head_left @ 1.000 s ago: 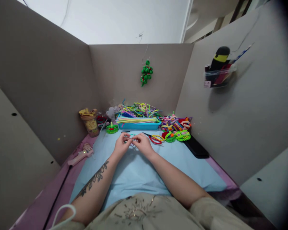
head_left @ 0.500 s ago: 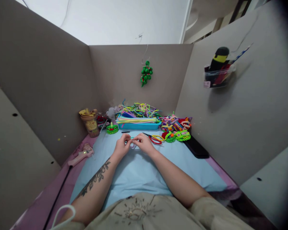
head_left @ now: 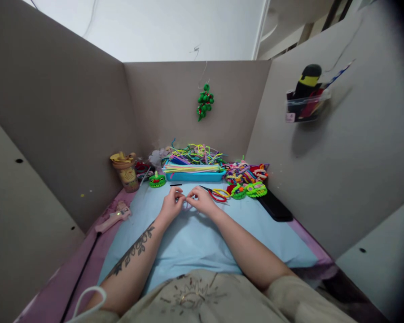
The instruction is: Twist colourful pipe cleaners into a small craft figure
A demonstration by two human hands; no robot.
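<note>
From my far-off seat I see one pink glue gun [head_left: 112, 218] on the left, with one black cord [head_left: 80, 276], lying on pink cloth [head_left: 76, 280] where the blue cloth [head_left: 188, 237] ends. Next I count one tall cup [head_left: 126, 174], then one little green toy [head_left: 157, 180] with eyes. The left hand [head_left: 171, 204] has its fingers bent, their tips pinching one thin light purple strand [head_left: 187, 205] that hangs in the middle, just under both hands' fingertips; it is too small to see well. One short black stick [head_left: 175, 185] lies just past that hand. One blue tray [head_left: 195, 176] sits behind, near the back wall [head_left: 164, 98], heaped with more pipe cleaners [head_left: 202, 154] than I can count. The right hand [head_left: 202, 201] pinches the same strand, its fingertips close to the left ones. One green bunch [head_left: 205, 104] hangs on the back wall. One pair of scissors [head_left: 219, 194] has one red loop and one yellow. Beside it sit two green toys [head_left: 256, 190], then one flat black thing [head_left: 276, 207] near the right edge. Blue cloth spreads wide between the arms, giving room there, and past the right arm to the pink rim.
</note>
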